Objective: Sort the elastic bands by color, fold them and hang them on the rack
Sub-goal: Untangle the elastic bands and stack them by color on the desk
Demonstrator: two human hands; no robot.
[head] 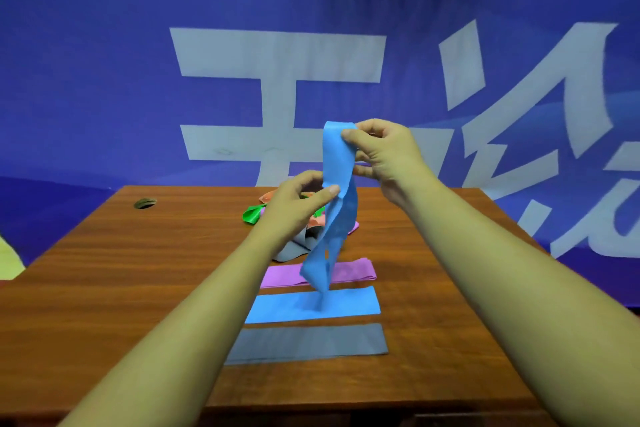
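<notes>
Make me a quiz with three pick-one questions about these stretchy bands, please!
1. Which flat band on the table lies nearest the person? A purple; B blue; C grey.
2. What colour is the lifted band? A green; B blue; C orange.
3. How is the lifted band held? A by one hand only; B by both hands; C by nobody, it lies flat.

Answers: 1 C, the grey band is the closest strip in the row. 2 B, its whole strip shows blue. 3 B, the right hand grips its top and the left hand pinches it lower down.
</notes>
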